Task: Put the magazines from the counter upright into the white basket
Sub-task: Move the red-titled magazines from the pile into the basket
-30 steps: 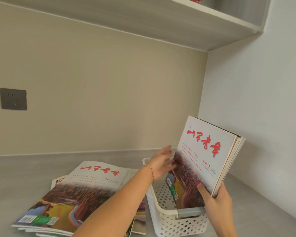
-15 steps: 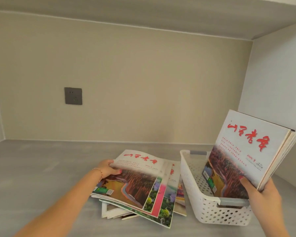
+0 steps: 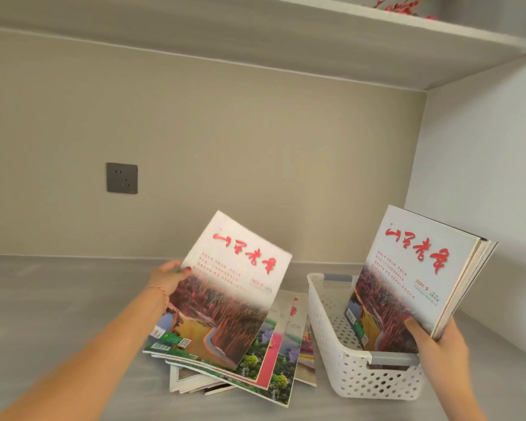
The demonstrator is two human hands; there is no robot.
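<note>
Magazines are at three places: a loose stack (image 3: 249,369) lies flat on the counter (image 3: 58,314) just left of the white basket (image 3: 365,372); one copy (image 3: 231,287) is raised off that stack; a bundle (image 3: 413,281) stands inside the basket.

Step in hand: transfer of the next copy. The left hand (image 3: 167,278) grasps the raised copy by its left edge, thumb on the cover, with the top end tilted up and the lower corner close over the stack; whether that corner touches the stack cannot be told. The right hand (image 3: 438,341) clasps the standing bundle at its lower right corner and holds it leaning toward the right end of the basket. The bundle's foot is hidden behind the near basket wall and its grey handle (image 3: 392,358).

Next move, as judged: carry the raised copy rightward over the basket's left rim, turn it upright, and lower it into the open space left of the bundle. The right hand should go on bracing the bundle so that it does not fall into that space.

Obstructions and risks:
- The basket rim must be cleared by the copy's lower edge.
- A one-edge grasp lets the thin copy sag or fan open.
- The fanned stack may shift if the copy drags across it.

Surroundings: a wall socket (image 3: 121,178) is on the back wall, well apart from the work; a shelf (image 3: 346,41) runs overhead; the side wall stands close behind the bundle.
</note>
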